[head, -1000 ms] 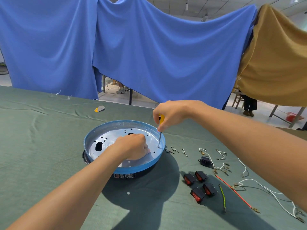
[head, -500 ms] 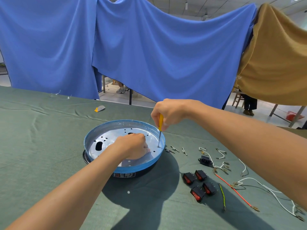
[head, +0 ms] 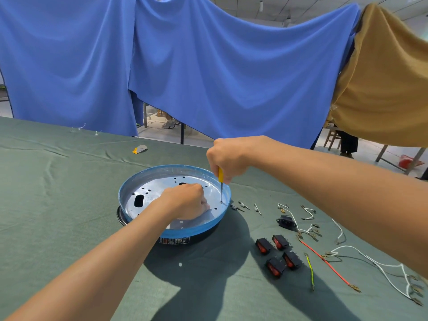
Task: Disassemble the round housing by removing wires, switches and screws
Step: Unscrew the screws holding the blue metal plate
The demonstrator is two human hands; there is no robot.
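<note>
Fingers (head: pixel 231 174) of right hand (head: pixel 228 158) curled round yellow screwdriver (head: pixel 220 175) handle; shaft upright, tip on floor of housing (head: pixel 176 232) near its right rim. Left hand (head: pixel 185 201): fingers curled into fist, resting on housing floor. Housing sits on desk (head: pixel 58 205); 4 switches (head: pixel 280 242), wires (head: pixel 328 265) and screws (head: pixel 244 205) lie to its right.

One head-worn wide view looks forward and down, close over the table (head: pixel 46 205).
</note>
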